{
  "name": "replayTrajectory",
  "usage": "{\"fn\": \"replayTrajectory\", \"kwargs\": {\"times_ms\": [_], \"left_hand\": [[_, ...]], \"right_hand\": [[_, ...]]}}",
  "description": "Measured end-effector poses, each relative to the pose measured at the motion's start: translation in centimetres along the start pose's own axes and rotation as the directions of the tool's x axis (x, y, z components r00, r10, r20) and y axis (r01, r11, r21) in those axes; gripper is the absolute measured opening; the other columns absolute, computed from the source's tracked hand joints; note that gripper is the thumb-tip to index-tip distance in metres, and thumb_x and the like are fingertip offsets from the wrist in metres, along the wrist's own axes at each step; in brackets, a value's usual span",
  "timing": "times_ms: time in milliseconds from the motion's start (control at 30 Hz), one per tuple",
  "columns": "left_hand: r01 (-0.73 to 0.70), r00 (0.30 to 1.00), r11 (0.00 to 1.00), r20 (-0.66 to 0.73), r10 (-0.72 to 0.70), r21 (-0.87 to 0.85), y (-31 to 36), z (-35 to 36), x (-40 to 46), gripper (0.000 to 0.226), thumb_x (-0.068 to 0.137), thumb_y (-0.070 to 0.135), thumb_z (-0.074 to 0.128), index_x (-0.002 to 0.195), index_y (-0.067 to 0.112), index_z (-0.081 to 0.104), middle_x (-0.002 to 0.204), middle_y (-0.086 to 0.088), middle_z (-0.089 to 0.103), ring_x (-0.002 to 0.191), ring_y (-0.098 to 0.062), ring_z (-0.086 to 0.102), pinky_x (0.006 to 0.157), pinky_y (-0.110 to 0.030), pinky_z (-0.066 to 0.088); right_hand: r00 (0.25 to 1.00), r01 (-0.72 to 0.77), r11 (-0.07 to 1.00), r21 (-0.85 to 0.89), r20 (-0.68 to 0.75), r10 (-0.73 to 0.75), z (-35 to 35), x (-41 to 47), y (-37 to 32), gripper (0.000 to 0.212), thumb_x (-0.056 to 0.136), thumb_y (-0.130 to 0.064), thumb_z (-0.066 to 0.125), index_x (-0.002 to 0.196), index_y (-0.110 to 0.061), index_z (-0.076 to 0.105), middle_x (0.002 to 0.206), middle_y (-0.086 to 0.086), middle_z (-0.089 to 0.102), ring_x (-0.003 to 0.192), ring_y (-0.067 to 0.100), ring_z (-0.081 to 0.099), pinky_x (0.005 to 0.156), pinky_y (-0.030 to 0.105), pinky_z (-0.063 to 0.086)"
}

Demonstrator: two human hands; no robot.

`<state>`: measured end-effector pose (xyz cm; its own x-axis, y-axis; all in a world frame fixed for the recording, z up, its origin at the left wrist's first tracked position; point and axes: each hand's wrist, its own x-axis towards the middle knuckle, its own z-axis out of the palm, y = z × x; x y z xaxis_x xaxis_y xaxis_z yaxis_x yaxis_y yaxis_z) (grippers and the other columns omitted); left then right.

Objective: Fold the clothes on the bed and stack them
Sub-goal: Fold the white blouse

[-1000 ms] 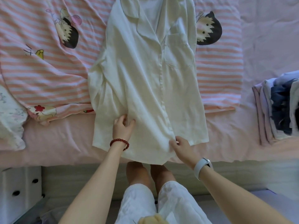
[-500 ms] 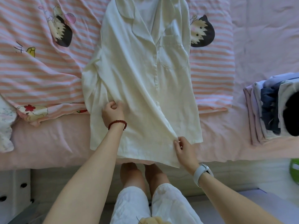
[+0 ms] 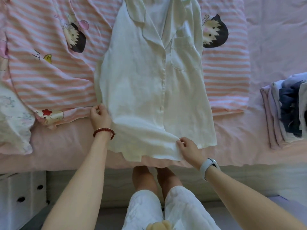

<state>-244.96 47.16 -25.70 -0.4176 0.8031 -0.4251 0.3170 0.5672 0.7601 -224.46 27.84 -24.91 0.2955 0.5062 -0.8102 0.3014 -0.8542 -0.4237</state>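
Note:
A white button-up shirt (image 3: 141, 80) with a collar and chest pocket lies face up across the bed, hem toward me. My left hand (image 3: 99, 116), with a red bead bracelet on the wrist, pinches the shirt's left side edge. My right hand (image 3: 188, 147), a pale watch on its wrist, grips the lower front hem, which is lifted and pulled into a ridge. A stack of folded clothes (image 3: 287, 108) in lilac, white and navy sits at the right edge of the bed.
A pink-and-white striped cartoon blanket (image 3: 49, 72) lies under the shirt. A floral pillow (image 3: 13, 123) is at the left. The pink sheet (image 3: 274, 39) covers the bed. A white drawer unit (image 3: 21, 193) stands low left. My legs are against the bed edge.
My left hand moved out from the shirt's front to its left side edge. My right hand shifted right along the hem and pulled it taut.

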Motion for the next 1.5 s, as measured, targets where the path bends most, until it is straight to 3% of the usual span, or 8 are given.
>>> {"fn": "replayTrajectory", "kwargs": {"times_ms": [267,400,500,633,833,1067,1267,1500], "left_hand": [[0.013,0.957,0.957,0.273,-0.096,0.291,-4.5,-1.9,-3.2,0.014,0.085,0.028,0.063,0.081,0.018,0.054,0.076,0.009,0.056,0.071,-0.01,0.053,0.061,-0.025,0.04],[0.01,0.979,0.947,0.188,-0.074,0.322,-5.5,-2.3,-4.3,0.019,0.095,0.026,0.047,0.084,0.01,0.047,0.069,0.004,0.046,0.063,-0.014,0.045,0.054,-0.026,0.034],[-0.065,0.982,0.935,0.188,-0.002,0.347,-5.4,-2.8,-3.9,0.015,0.097,0.024,0.042,0.09,0.011,0.043,0.067,0.003,0.046,0.06,-0.011,0.044,0.049,-0.021,0.031],[-0.133,0.952,0.872,0.306,-0.02,0.47,-4.9,-4.0,-2.8,0.012,0.093,0.027,0.048,0.096,0.016,0.049,0.084,0.005,0.054,0.076,-0.015,0.051,0.062,-0.026,0.037],[-0.073,0.983,0.961,0.18,0.025,0.266,-1.3,-4.0,2.1,0.032,0.092,0.023,0.053,0.12,0.009,0.051,0.113,0.001,0.05,0.097,-0.011,0.049,0.085,-0.024,0.038],[-0.072,0.929,0.972,0.37,-0.015,0.222,1.8,-2.2,6.7,0.028,0.093,0.018,0.051,0.067,0.012,0.044,0.063,-0.003,0.042,0.065,-0.019,0.038,0.058,-0.03,0.031],[-0.234,0.874,0.928,0.481,0.07,0.291,2.4,-6.8,10.4,0.013,0.098,0.022,0.042,0.093,0.01,0.047,0.078,-0.005,0.055,0.074,-0.022,0.051,0.063,-0.031,0.041],[-0.444,0.896,0.858,0.144,0.42,0.259,7.3,-9.4,14.5,0.007,0.094,0.014,0.05,0.093,0.007,0.049,0.077,0.001,0.052,0.073,-0.025,0.049,0.058,-0.027,0.027]], "right_hand": [[0.991,-0.132,0.97,-0.202,-0.015,0.131,1.0,0.4,-0.1,0.037,0.095,-0.011,0.036,0.131,-0.01,0.045,0.118,0.013,0.058,0.096,0.026,0.058,0.08,0.031,0.045],[0.948,0.182,0.912,-0.367,-0.179,-0.262,1.5,0.7,-2.2,0.046,0.093,-0.008,0.042,0.138,-0.012,0.038,0.139,0.012,0.04,0.114,0.028,0.05,0.088,0.038,0.045],[0.839,0.432,0.611,-0.663,0.047,-0.542,2.0,1.5,-4.4,0.058,0.092,-0.01,0.041,0.147,-0.02,0.022,0.155,0.009,0.016,0.142,0.026,0.017,0.114,0.042,0.018],[0.935,0.352,0.464,-0.813,0.293,-0.198,2.3,3.1,-6.5,0.053,0.096,-0.017,0.031,0.148,-0.019,0.018,0.158,0.004,-0.003,0.145,0.024,-0.005,0.115,0.051,0.001],[0.914,0.318,0.606,-0.729,0.065,-0.401,2.1,3.3,-10.9,0.034,0.096,-0.021,0.034,0.126,-0.017,0.05,0.128,0.003,0.052,0.118,0.025,0.043,0.096,0.037,0.032],[0.784,0.518,0.578,-0.631,0.079,-0.616,3.5,5.6,-17.4,0.05,0.098,-0.021,0.034,0.147,-0.021,0.023,0.155,0.001,0.021,0.143,0.02,0.016,0.113,0.037,0.016],[0.863,0.469,0.474,-0.745,0.272,-0.427,4.1,9.5,-21.0,0.053,0.101,-0.027,0.023,0.15,-0.025,0.003,0.158,-0.004,-0.004,0.145,0.022,-0.005,0.116,0.047,0.005],[0.899,0.402,0.612,-0.681,0.167,-0.404,3.3,9.4,-20.3,0.047,0.101,-0.025,0.025,0.148,-0.022,0.017,0.158,-0.003,0.002,0.145,0.021,-0.001,0.116,0.041,0.007]]}}
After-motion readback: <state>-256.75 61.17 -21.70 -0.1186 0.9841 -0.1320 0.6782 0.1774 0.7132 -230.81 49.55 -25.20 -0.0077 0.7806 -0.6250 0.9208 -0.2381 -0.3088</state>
